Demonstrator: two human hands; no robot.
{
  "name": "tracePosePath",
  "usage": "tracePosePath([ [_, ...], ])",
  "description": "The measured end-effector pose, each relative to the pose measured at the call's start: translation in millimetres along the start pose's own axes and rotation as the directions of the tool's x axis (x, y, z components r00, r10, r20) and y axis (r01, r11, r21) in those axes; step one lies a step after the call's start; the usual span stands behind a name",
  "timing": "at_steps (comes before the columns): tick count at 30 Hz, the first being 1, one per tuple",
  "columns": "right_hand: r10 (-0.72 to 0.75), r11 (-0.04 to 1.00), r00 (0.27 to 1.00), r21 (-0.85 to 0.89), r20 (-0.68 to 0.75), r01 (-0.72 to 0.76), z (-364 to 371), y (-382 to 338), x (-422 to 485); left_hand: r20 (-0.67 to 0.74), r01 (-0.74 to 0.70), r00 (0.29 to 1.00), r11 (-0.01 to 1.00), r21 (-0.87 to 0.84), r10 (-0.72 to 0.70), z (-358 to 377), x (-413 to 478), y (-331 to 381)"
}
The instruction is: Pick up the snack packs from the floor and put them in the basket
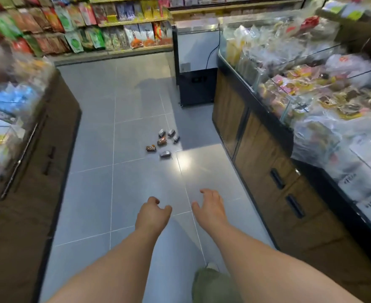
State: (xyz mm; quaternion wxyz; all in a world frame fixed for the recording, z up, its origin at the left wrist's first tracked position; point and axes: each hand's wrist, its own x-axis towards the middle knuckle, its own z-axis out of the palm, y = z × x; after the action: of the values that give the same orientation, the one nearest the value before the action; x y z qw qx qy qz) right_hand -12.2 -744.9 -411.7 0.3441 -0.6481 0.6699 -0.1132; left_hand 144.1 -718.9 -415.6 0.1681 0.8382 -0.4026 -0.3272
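Observation:
Several small snack packs (163,142) lie in a loose cluster on the grey tiled floor (92,149), in the middle of the aisle ahead of me. Some are silver, and an orange-brown one (151,148) lies at the cluster's left. My left hand (152,213) and my right hand (210,209) reach forward side by side, well short of the packs. Both hands are empty, with the fingers loosely curled and apart. No basket is in view.
A wooden display counter (267,171) with bagged snacks runs along the right. Another counter (38,171) lines the left. A chest freezer (196,68) stands at the aisle's far end, beside wall shelves (114,29) of snack bags. My green trouser leg (213,285) shows at the bottom.

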Motion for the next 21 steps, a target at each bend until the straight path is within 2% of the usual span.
tracePosePath([
  [5, -0.054, 0.997, 0.993, -0.04, 0.104, 0.058, -20, -27, 89, -0.081, 0.051, 0.995, 0.995, -0.085, -0.058, -8, 58, 44],
  [12, -0.053, 0.993, 0.971, -0.086, 0.233, 0.075, -15, -54, 180, -0.065, 0.17, 0.981, 0.975, -0.14, -0.18, -17, 132, 71],
  [21, 0.012, 0.996, 0.966, -0.085, 0.259, 0.01, 10, -143, 332, -0.028, 0.232, 0.971, 0.963, -0.136, -0.238, -69, 302, 93],
])
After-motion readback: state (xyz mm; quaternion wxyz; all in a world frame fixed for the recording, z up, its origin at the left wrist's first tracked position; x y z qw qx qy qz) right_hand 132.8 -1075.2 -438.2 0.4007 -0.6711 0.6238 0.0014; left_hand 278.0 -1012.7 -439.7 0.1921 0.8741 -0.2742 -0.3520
